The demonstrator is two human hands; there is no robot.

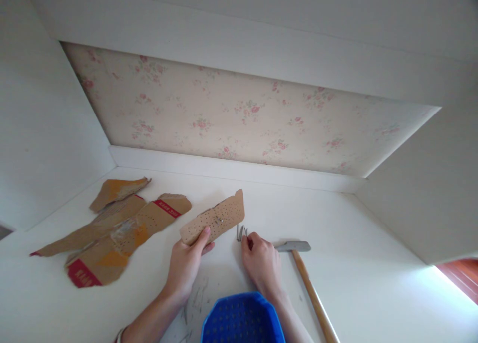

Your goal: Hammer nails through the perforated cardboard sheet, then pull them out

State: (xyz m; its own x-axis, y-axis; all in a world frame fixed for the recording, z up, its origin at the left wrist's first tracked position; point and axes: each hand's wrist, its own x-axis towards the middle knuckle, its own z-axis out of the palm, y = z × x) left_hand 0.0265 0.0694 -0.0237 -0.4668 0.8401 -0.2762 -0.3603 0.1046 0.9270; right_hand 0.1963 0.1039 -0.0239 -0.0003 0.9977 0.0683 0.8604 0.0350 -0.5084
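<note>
My left hand (185, 263) grips one end of a small brown cardboard piece (216, 218) dotted with punched holes, holding it tilted just above the white surface. My right hand (262, 261) is closed in a pinch on a few thin metal nails (241, 232) that stand up from its fingertips, just right of the cardboard piece. A hammer (304, 273) with a grey metal head and a wooden handle lies on the surface right beside my right hand.
Several torn, perforated cardboard scraps with red labels (112, 233) lie at the left. A blue perforated plastic basket (242, 320) sits at the bottom edge between my arms. Floral wallpaper (242, 114) backs the white shelf; white walls close in both sides.
</note>
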